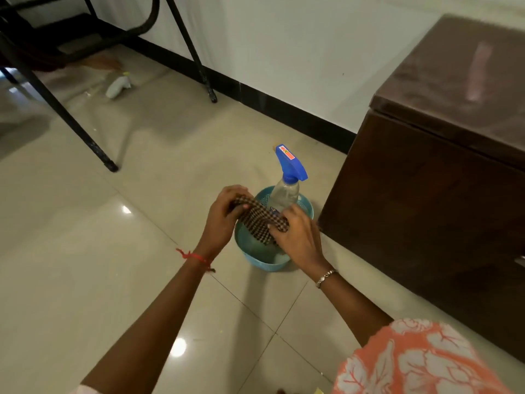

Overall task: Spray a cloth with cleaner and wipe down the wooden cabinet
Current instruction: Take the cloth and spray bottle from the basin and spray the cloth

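Observation:
A checked brown-and-white cloth [259, 222] is stretched between both my hands above a teal plastic basket [257, 261] on the floor. My left hand [223, 220] grips its left end and my right hand [298, 237] pinches its right end. A clear spray bottle [285, 194] with a blue trigger head stands upright in the basket, just behind the cloth. The dark wooden cabinet [420, 200] stands to the right, its glossy top higher up.
The basket sits on a shiny tiled floor [99, 265] near the cabinet's left side. Black metal table legs [85, 137] stand at the left and back. A white bottle [118, 86] lies on the floor near the wall skirting.

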